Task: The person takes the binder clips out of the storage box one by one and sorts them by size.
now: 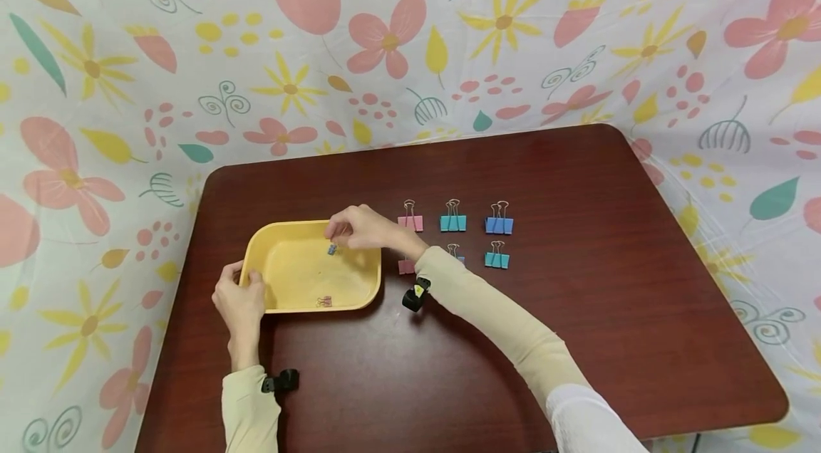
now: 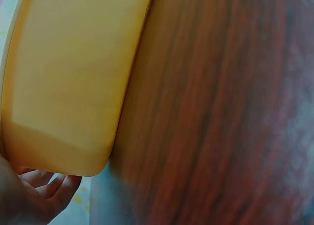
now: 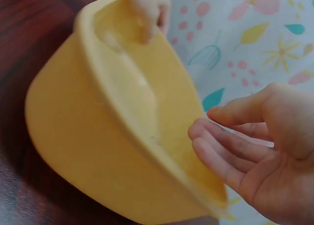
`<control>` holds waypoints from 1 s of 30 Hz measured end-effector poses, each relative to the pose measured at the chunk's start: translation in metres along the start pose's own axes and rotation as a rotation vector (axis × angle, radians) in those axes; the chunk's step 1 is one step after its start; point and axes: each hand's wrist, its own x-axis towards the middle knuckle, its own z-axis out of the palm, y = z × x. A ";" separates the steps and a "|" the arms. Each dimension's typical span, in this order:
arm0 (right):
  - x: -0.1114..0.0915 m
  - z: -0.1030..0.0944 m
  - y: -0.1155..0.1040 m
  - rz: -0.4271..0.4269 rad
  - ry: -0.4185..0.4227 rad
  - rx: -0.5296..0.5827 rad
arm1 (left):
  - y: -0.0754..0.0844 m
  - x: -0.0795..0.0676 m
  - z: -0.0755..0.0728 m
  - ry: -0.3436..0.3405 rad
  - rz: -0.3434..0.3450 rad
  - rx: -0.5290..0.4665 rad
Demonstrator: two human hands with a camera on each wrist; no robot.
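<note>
A yellow plastic basin point(image 1: 291, 307) stands on the left part of the table. My left hand point(image 1: 242, 300) grips its left rim, thumb inside and fingers outside; in the left wrist view, fingers point(image 2: 61, 190) curl under the basin's end. Over the basin's right side, my right hand point(image 1: 362, 227) has thumb and fingertips together at a small blue binder clip point(image 1: 332, 249). The right wrist view shows the fingertips point(image 3: 198, 129) beside the basin's rim, with the clip hidden there. A small pink binder clip point(image 1: 325, 302) lies in the basin by the near wall.
Right of the basin, binder clips stand in two rows: pink point(image 1: 410, 224), teal point(image 1: 453, 224) and blue point(image 1: 499, 226) behind; dark pink point(image 1: 407, 267), a blue one partly behind my right arm, and teal point(image 1: 497, 260) in front. A flowered cloth point(image 1: 385, 97) hangs behind the table point(image 1: 609, 261).
</note>
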 end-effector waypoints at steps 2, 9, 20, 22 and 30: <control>0.002 0.006 0.003 0.016 -0.023 0.007 | 0.000 0.001 0.001 0.004 0.004 0.000; 0.007 0.022 0.007 0.028 -0.055 -0.033 | -0.001 0.002 0.002 0.018 0.009 0.000; 0.008 0.030 0.011 0.063 0.001 -0.040 | -0.001 0.001 0.002 0.017 0.001 0.000; 0.007 0.030 0.012 0.050 0.036 -0.033 | -0.001 0.001 0.002 0.015 0.001 0.001; 0.005 0.033 0.012 -0.024 0.132 -0.033 | 0.000 0.001 0.001 0.006 0.002 0.001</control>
